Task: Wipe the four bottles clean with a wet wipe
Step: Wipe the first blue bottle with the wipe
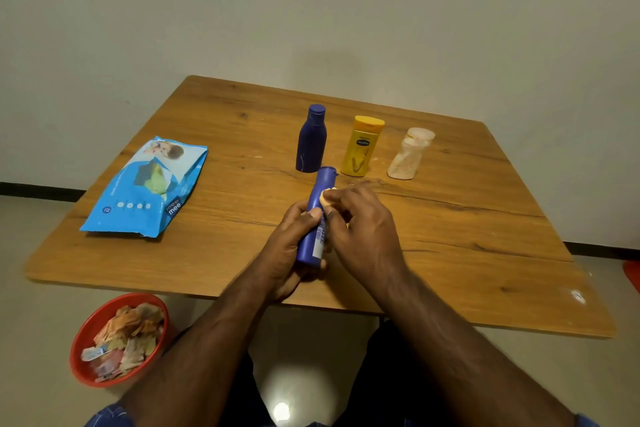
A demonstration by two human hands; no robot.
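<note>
Wooden table [450, 218]: left hand [287, 246] grips blue bottle [317, 218]; right hand [360, 222] pinches wipe [327, 196].

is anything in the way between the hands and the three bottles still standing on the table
Nothing visible blocks them. The dark blue bottle, yellow bottle and clear bottle stand in a row just beyond the hands, with bare table between. The left hand holds the blue tube-shaped bottle; the right hand presses a wipe on it.
</note>
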